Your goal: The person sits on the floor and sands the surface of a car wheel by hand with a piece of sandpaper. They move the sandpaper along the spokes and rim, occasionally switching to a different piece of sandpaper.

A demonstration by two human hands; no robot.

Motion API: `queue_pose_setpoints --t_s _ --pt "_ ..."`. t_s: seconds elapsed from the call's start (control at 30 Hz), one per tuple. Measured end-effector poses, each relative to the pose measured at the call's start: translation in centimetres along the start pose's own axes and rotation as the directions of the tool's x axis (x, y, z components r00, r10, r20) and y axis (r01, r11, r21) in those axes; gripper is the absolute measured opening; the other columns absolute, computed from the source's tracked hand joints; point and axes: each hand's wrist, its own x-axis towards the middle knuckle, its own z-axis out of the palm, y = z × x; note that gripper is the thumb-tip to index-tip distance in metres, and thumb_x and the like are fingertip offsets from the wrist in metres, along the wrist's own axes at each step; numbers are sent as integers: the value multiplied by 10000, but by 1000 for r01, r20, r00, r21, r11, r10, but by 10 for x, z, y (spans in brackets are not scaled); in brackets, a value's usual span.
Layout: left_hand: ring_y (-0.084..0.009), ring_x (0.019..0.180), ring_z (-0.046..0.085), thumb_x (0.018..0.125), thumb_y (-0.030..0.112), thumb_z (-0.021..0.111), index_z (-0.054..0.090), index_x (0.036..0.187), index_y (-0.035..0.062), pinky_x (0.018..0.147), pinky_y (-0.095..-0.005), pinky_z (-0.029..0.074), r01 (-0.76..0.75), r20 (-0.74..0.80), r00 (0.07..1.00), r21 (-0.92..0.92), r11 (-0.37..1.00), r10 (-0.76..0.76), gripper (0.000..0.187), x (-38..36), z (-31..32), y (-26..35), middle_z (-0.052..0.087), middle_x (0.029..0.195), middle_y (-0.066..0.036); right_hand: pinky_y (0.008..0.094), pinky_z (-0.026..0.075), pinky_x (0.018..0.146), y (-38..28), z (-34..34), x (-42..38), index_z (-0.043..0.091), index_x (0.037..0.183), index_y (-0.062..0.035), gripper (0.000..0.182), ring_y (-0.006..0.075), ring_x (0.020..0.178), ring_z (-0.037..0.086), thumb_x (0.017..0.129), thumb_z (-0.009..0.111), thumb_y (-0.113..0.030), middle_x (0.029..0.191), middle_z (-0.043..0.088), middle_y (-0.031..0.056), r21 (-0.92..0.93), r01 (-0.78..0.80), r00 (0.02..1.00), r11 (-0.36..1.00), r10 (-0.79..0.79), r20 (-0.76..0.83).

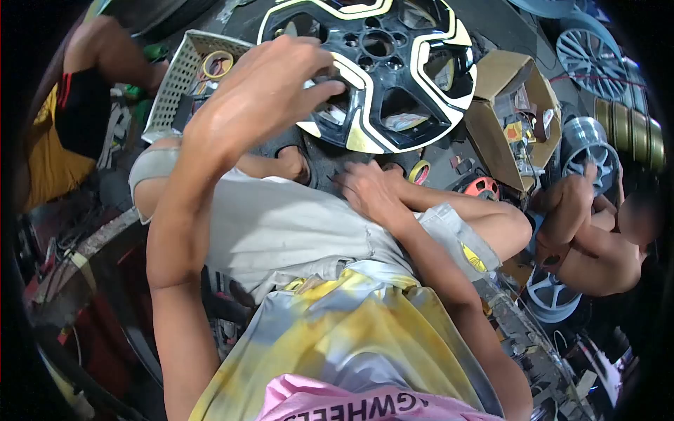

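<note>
A black alloy wheel with pale yellow-white strips along its spokes lies in front of me at the top. My left hand is over the wheel's left side, its fingers curled and the thumb stretched towards a spoke; whatever it holds, if anything, is hidden. Below the wheel's lower rim, near my lap, is my right hand, blurred, with its fingers bent downward. Just right of it a yellow tape roll lies on the floor.
On the left stands a white perforated basket holding a tape roll. To the right are an open cardboard box of small items, a red reel and more wheels. Other people sit at far left and right.
</note>
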Motion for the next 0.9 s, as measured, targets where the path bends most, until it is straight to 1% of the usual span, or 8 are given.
queue_pose_setpoints --t_s 0.23,0.27,0.37,0.47,0.63,0.73,0.87,0.9 --pt "-377 1106 675 979 323 649 760 1062 -9 926 -436 565 -1 360 931 172 985 -62 359 -19 87 -16 727 1102 -203 450 502 803 27 -42 -45 726 1049 14 176 376 897 636 925 700 -109 943 618 169 271 -338 849 901 417 -325" --pt "-405 1250 598 984 406 620 723 1143 -46 991 -442 539 -120 513 857 273 954 -39 490 -23 104 -11 679 1242 -243 455 503 810 29 -47 -42 719 1064 3 173 381 905 639 925 695 -98 942 609 171 222 -317 830 922 383 -406" --pt "-450 1489 352 972 482 553 453 1488 -108 1187 -522 335 -127 457 861 617 776 -222 790 -45 157 -3 359 1594 -332 463 499 813 44 -40 -38 714 1092 -29 195 382 901 636 910 704 -98 937 603 174 161 -310 781 937 348 -518" --pt "-466 1544 235 1036 348 508 289 1579 -107 1195 -554 290 -119 444 831 731 671 -337 741 -59 190 -6 251 1665 -300 476 500 830 46 -29 -40 714 1105 -59 231 370 958 627 879 729 -109 1003 598 156 106 -382 786 918 383 -486" --pt "-481 1517 282 968 452 551 317 1555 -124 1221 -540 270 -193 409 864 809 555 -295 855 -52 202 0 298 1630 -323 477 503 849 46 -26 -40 720 1095 -49 239 356 1025 608 868 735 -125 1067 591 136 8 -378 749 926 311 -585" --pt "-469 1439 391 932 458 695 389 1495 -141 1152 -554 381 -132 510 837 537 833 -197 877 -38 194 4 425 1533 -302 472 501 870 51 -20 -45 724 1120 -30 269 356 1039 601 872 726 -133 1112 609 135 1 -342 791 940 288 -540" --pt "-474 1465 361 936 429 660 367 1507 -150 1180 -557 342 -125 531 819 534 836 -216 865 -37 179 1 372 1579 -308 456 473 911 46 -17 -52 725 1184 -40 331 321 1105 573 883 722 -177 1268 630 91 -72 -346 818 936 263 -511" --pt "-483 1489 322 957 437 631 349 1531 -134 1191 -578 298 -137 439 865 674 726 -244 857 -40 181 -2 348 1603 -307 452 457 935 47 -16 -53 721 1208 -52 352 308 1137 558 886 721 -195 1315 631 72 -128 -377 828 917 272 -491"
